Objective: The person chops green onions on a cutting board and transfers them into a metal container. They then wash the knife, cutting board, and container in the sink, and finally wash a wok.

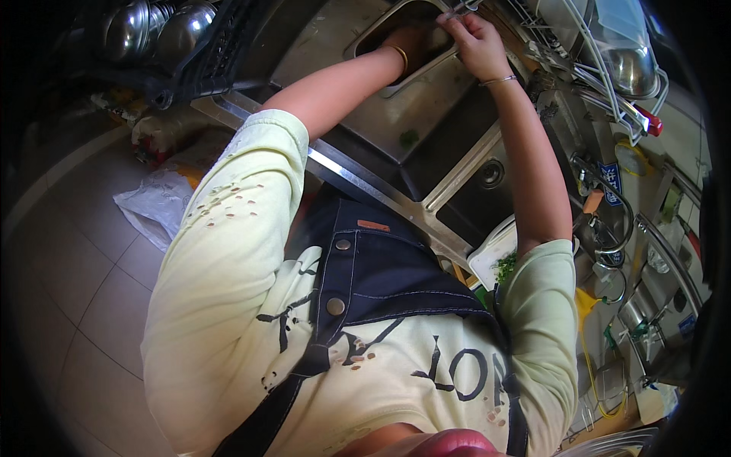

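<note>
My left hand (417, 48) reaches down into a small rectangular steel basin (365, 40) at the far part of the sink. Shadow and blur hide its fingers, and whatever they touch. At the basin's right side, my right hand (477, 43) pinches a thin metal piece (458, 10) between thumb and fingers; the picture's top edge cuts it off, so its kind is unclear. Below both hands spreads a larger stainless steel sink bowl (371, 123). A scrap of green leaf (409, 138) lies in it.
Beside my right forearm is another sink bowl with a drain (491, 173). Nearer stands a white tray (485, 260) with chopped green herbs (505, 266). A wire dish rack (614, 97) fills the upper right. Steel bowls (185, 31) sit upper left, above a plastic bag (160, 200) on the floor.
</note>
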Tool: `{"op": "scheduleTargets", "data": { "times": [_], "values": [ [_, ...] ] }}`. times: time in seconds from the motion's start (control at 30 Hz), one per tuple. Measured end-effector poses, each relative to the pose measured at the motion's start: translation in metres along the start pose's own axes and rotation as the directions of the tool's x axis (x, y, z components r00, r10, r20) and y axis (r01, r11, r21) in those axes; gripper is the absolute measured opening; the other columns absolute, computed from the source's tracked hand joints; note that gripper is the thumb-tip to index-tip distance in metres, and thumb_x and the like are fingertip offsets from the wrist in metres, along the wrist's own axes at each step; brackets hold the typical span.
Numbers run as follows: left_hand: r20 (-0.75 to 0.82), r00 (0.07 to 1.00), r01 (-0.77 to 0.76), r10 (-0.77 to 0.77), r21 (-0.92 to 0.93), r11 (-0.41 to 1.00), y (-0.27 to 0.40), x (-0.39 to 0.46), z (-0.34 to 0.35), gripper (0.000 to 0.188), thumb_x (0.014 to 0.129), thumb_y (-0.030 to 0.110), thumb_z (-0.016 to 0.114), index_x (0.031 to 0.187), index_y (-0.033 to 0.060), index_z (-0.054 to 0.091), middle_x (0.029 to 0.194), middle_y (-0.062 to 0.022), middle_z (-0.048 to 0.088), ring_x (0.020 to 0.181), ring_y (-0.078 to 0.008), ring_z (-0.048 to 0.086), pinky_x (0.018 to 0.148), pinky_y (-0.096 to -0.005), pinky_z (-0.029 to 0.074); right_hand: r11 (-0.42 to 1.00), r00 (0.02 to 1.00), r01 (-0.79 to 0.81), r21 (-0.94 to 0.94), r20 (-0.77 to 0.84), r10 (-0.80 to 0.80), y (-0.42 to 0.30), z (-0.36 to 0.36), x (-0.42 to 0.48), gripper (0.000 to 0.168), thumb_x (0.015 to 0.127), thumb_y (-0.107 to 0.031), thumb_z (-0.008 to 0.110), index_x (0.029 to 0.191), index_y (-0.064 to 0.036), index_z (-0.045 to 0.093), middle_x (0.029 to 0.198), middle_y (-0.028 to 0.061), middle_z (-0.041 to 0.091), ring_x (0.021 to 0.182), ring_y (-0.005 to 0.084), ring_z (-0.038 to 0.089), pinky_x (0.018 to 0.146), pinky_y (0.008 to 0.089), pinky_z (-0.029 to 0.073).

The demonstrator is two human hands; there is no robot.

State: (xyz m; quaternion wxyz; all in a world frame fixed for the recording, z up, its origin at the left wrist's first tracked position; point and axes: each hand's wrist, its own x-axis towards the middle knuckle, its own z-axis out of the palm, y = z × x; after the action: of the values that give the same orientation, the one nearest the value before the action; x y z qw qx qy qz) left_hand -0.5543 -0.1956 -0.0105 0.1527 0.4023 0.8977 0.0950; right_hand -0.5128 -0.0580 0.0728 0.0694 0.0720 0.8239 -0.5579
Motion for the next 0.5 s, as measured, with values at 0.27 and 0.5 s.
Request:
{"op": "scheduleTargets", "data": {
  "times": [0.27, 0.5],
  "values": [
    [-0.173, 0.979, -0.159, 0.111, -0.291, 0.943, -0.008, 0.011, 0.008, 0.028, 0.087, 0.013, 0.049, 0.111, 0.0089, 0.062, 0.109, -0.0134, 0.065, 0.1, -0.0287, 0.063, 0.088, -0.0379, 0.049, 1.0, 1.0, 0.025, -0.011, 0.001, -0.025, -0.014, 0.015, -0.015, 0.032, 0.089, -0.031, 0.064, 0.071, -0.005, 0.058, 0.057, -0.0068, 0.042, 0.055, 0.004, 0.036, 0.05, 0.0246, 0.031],
    [-0.056, 0.996, -0.081, 0.071, -0.201, 0.976, -0.011, 0.012, 0.01, 0.027, 0.089, 0.025, 0.047, 0.105, 0.0103, 0.063, 0.108, -0.0126, 0.065, 0.103, -0.0254, 0.061, 0.086, -0.0379, 0.048, 0.989, 0.988, 0.125, -0.083, -0.075, -0.131, -0.006, 0.023, -0.014, 0.037, 0.088, -0.031, 0.065, 0.067, -0.003, 0.052, 0.054, -0.0025, 0.039, 0.052, 0.0066, 0.035, 0.048, 0.0273, 0.031]
  ]
}}
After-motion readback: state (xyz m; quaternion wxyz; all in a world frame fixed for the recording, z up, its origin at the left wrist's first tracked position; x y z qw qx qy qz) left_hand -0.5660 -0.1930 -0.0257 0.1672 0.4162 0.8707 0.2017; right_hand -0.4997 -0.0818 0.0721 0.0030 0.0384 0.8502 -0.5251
